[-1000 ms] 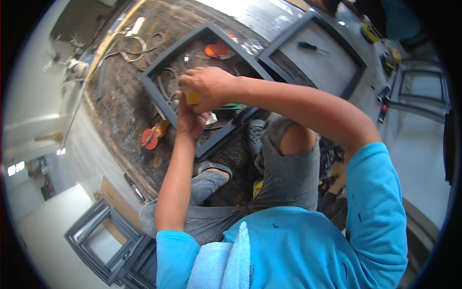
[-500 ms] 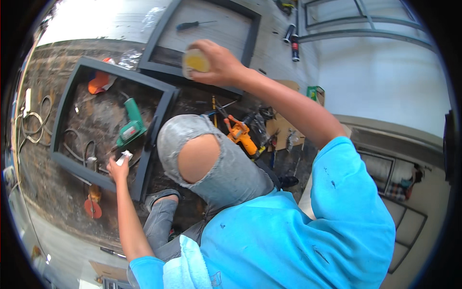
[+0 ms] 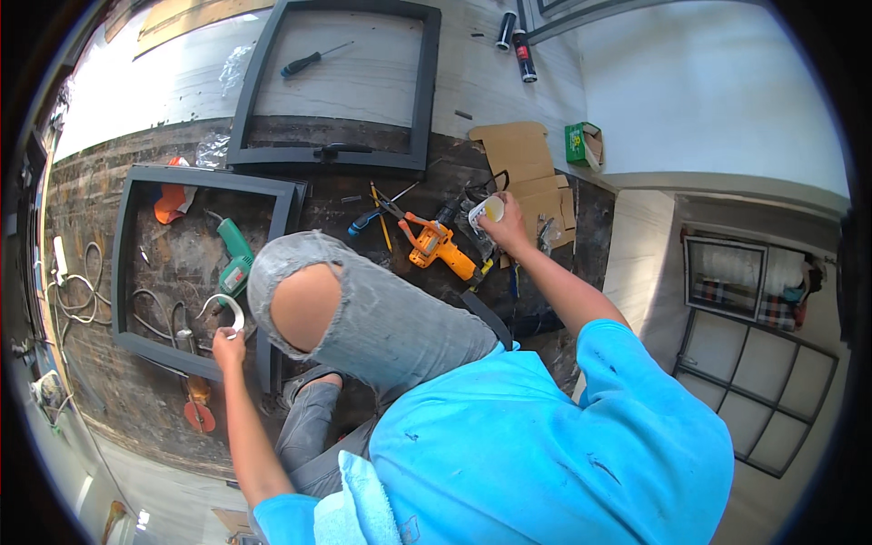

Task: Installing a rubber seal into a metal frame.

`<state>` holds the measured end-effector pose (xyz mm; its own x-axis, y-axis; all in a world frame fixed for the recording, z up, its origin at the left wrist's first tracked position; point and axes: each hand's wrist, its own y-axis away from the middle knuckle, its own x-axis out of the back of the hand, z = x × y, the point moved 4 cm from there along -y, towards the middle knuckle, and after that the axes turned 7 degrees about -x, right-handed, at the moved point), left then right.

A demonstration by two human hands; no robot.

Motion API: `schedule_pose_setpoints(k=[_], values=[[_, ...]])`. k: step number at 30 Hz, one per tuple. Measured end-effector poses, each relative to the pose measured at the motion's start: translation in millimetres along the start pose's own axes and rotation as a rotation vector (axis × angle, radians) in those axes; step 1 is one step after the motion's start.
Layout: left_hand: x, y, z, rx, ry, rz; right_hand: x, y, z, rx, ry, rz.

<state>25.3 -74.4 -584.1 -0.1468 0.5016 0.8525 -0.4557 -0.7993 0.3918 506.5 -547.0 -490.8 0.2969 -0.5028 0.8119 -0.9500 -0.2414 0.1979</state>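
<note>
My left hand (image 3: 229, 348) pinches a white curled strip (image 3: 238, 313) over the near right corner of the nearer dark grey frame (image 3: 136, 341). A green power drill (image 3: 234, 257) lies inside that frame, just beyond the strip. Off to the right, my right hand (image 3: 509, 227) grips a round white thing with a yellow inside, which looks like a tape roll (image 3: 488, 211). It is held above the tools and the cardboard. Beneath and left of it lie an orange power tool (image 3: 445, 252) and orange-handled pliers (image 3: 407, 218).
A second dark frame (image 3: 425, 82) lies farther off, with a screwdriver (image 3: 304, 64) inside its opening. Flattened cardboard (image 3: 520, 150) and a green box (image 3: 583, 145) sit at right. Beyond are two dark tubes (image 3: 525, 56). An orange disc tool (image 3: 198, 413) and cables (image 3: 86, 304) lie at left.
My right hand has swung right and nearer with the round roll, from over the far frame to the cardboard. The white strip in my left hand now shows longer and curled. The view has shifted.
</note>
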Motion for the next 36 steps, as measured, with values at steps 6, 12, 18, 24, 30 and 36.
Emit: schedule_pose_setpoints(k=[6,12,18,24,30,36], values=[[55.1,12.8,-34.5,-0.115,0.104,-0.084,11.5,34.2,86.1,-0.187,0.004,0.055],[95.7,53.8,-20.3,0.036,0.21,-0.095,30.9,79.7,192.5,-0.583,0.091,0.164],[123.8,69.0,15.0,0.011,0.187,-0.085,36.8,116.2,255.7,-0.786,0.2,0.159],[150.0,81.0,52.3,-0.075,0.089,-0.077,26.8,123.6,279.7,-0.829,0.207,0.113],[169.9,86.0,84.6,-0.133,0.016,-0.044,23.9,120.1,284.7,-0.79,0.199,0.1],[168.9,91.8,105.2,-0.187,0.049,-0.049,13.9,120.1,287.5,-0.784,0.235,0.01]])
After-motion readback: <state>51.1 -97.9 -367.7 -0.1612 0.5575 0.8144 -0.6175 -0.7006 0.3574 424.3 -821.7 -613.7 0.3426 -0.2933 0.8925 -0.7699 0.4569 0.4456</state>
